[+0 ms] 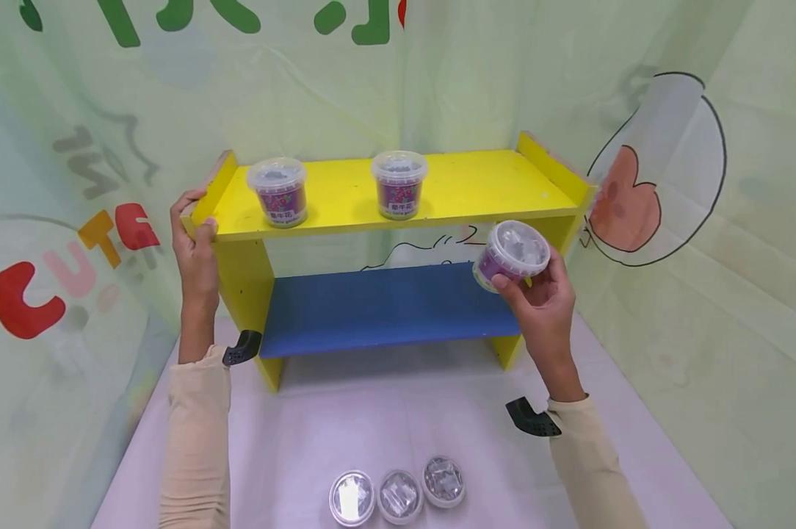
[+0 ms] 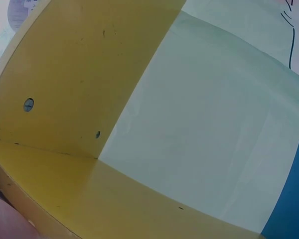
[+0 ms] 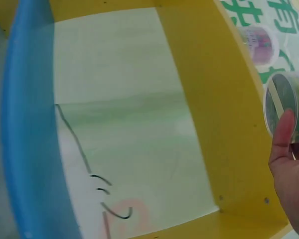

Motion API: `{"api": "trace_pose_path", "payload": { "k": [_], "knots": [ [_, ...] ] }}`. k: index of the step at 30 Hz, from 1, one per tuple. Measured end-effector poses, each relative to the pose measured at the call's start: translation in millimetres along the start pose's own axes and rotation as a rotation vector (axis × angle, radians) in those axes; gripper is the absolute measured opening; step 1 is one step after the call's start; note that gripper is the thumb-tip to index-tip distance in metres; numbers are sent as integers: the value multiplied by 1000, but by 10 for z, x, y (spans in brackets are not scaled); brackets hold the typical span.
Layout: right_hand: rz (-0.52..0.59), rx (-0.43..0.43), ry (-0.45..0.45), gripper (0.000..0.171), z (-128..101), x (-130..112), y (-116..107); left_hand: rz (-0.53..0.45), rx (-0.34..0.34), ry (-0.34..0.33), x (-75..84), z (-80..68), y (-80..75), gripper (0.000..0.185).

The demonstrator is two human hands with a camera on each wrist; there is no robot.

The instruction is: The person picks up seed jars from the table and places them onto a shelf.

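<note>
My left hand [image 1: 198,261] grips the left front corner of a yellow and blue shelf [image 1: 365,308], thumb on the front edge. Part of that hand shows blurred at the lower left of the left wrist view. With my right hand [image 1: 546,312] I hold a clear-lidded plastic tub [image 1: 513,253] with a purple label, tilted, in front of the upper board's right end. In the right wrist view the thumb lies against the tub's base [image 3: 275,94]. Two like tubs stand upright on the yellow top board, one at left [image 1: 282,198], one near the middle [image 1: 399,191].
Three more lidded tubs, left [image 1: 352,499], middle [image 1: 400,498] and right [image 1: 443,483], sit in a row on the pale tabletop [image 1: 385,411] near me. Low raised sides bound the top board. Behind hangs a printed pale green curtain [image 1: 464,88].
</note>
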State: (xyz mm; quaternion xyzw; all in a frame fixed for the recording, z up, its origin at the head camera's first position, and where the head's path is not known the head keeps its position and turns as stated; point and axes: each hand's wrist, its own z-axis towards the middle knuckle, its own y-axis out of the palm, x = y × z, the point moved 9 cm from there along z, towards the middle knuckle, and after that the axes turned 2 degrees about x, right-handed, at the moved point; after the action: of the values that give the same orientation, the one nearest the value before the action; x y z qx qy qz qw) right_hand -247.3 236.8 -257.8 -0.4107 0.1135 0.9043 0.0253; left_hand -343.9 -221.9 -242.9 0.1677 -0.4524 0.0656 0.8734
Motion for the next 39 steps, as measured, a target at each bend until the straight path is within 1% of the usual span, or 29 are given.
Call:
{"api": "trace_pose_path", "payload": {
  "k": [5,10,12,18,21,24,28,34,39],
  "knots": [
    [-12,53,-55,61,169,-133,26,4,0,-4,-7,-3,-4,41],
    [-51,94,-111,60,313,-208,42,-1,-4,-13,-20,-3,1,41],
    [-69,104,-141,60,375,-230,43,-1,-6,-14,-20,-2,5,41],
    [-96,109,-182,60,529,-231,60,7,-9,-2,-13,-4,13,41],
    [-99,108,-178,61,577,-220,72,4,-14,13,-3,-1,19,41],
    [-151,112,-157,62,621,-215,88,4,-18,24,8,5,22,42],
    [-233,106,-128,61,680,-223,134,5,-16,20,17,12,16,42],
    [-295,122,-88,65,752,-191,145,-7,-13,26,19,14,13,41],
    [-465,138,-61,71,754,-128,94,0,-13,27,5,13,9,41]
  ]
}}
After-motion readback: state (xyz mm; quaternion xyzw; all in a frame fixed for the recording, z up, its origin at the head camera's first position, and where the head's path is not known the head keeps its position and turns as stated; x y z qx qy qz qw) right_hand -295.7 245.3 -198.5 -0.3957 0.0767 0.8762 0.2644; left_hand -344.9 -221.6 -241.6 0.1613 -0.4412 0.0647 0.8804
